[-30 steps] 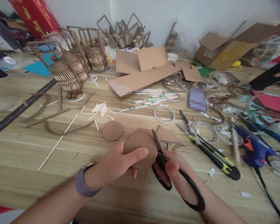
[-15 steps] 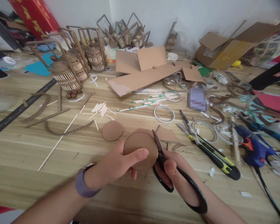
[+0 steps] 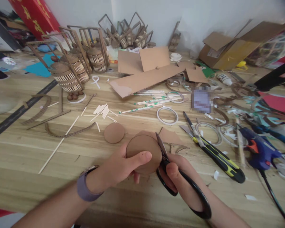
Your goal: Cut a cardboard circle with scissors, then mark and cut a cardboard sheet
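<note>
Pinched between the thumb and fingers of my left hand (image 3: 123, 164) is a round brown cardboard disc (image 3: 142, 147), held above the tabletop. My right hand (image 3: 180, 174) grips black-handled scissors (image 3: 165, 156), thumb through one loop. Their blades meet the disc's right edge, pointing up and away from me. A smaller cardboard disc (image 3: 114, 133) lies flat just beyond my left hand. Torn cardboard scraps (image 3: 169, 136) lie behind the scissors. The fingers under the disc are mostly hidden.
A yellow-black utility knife (image 3: 216, 158) and a blue glue gun (image 3: 261, 147) lie to the right. Short white sticks (image 3: 102, 111), tape rolls (image 3: 167, 115) and cardboard sheets (image 3: 144, 79) are further back. Small lidded baskets (image 3: 66, 76) stand at the left; an open box (image 3: 224, 50) is back right.
Almost nothing differs. The disc and scissors have shifted very slightly, with the blades still at the disc's right edge.
</note>
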### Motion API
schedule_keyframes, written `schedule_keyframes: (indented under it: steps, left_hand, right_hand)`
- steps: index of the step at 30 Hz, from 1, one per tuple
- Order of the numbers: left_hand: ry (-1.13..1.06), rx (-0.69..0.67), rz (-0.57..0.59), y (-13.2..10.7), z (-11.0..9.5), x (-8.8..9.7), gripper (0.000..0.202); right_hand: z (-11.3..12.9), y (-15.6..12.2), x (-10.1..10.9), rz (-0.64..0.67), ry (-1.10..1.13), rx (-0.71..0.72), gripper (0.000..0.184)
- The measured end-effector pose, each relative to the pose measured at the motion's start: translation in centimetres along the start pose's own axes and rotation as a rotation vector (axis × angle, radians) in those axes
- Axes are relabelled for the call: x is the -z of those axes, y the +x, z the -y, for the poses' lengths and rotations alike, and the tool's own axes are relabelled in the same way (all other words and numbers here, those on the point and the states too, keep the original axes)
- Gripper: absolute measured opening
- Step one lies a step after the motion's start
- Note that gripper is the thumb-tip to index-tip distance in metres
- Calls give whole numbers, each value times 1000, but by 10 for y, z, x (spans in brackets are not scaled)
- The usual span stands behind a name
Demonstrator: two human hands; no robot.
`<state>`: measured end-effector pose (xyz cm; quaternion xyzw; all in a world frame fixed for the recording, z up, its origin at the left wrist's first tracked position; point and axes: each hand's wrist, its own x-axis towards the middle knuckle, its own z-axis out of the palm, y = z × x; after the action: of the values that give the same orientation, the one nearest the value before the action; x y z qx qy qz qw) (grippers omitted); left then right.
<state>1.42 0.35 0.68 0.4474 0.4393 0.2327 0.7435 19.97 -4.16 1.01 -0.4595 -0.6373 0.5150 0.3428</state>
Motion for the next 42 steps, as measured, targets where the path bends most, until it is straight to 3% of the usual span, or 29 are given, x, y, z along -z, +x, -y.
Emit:
schedule_keyframes:
  steps: [42]
  left_hand:
    - [-20, -7, 8, 3, 2, -3, 43]
  right_hand:
    - [-7, -4, 0, 5, 17, 23, 68]
